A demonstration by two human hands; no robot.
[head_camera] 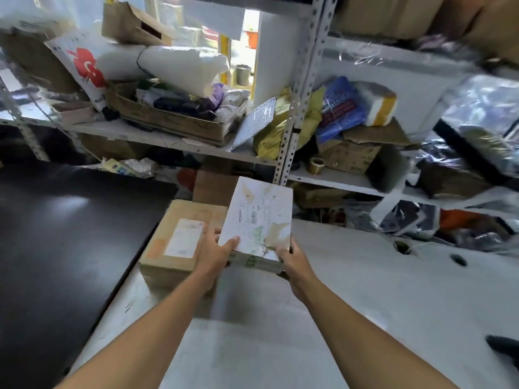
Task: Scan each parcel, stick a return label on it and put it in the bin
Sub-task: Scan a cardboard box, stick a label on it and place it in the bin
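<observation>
A flat white parcel [259,217] with a printed barcode and green tape is lifted above the white table [365,290]. My left hand [214,252] grips its near left corner and my right hand [290,261] grips its near right corner. Just to the left, a brown cardboard parcel [179,237] with a white label rests on the table's left edge. No scanner or bin can be made out for certain.
Metal shelving [302,88] crammed with boxes, bags and wrapped goods stands behind the table. A black surface [61,234] lies on the left. A dark object [502,346] sits at the table's right edge, and a tape roll [316,165] on the lower shelf.
</observation>
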